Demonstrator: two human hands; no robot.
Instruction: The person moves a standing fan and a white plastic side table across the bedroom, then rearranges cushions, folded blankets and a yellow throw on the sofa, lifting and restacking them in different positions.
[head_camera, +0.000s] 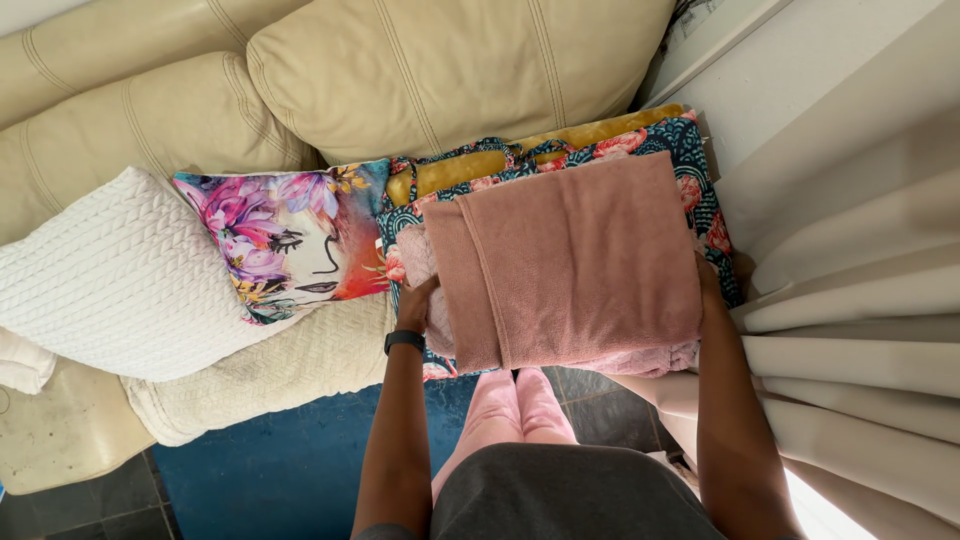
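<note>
A folded pink towel (575, 255) lies on top of a stack of folded cloth on the sofa seat. Under it I see a floral teal fabric (700, 165) and a mustard yellow fabric (500, 165). My left hand (418, 298) grips the stack's left edge, with a black band on its wrist. My right hand (708, 280) holds the right edge, its fingers mostly hidden under the towel. Both hands are closed on the pile.
A cream leather sofa (420, 70) fills the top. A white knitted cushion (120, 275) and a colourful painted-face cushion (285, 235) sit to the left on a cream throw (300, 365). Cream curtains (860, 330) hang at right. A blue rug (290, 465) covers dark floor tiles.
</note>
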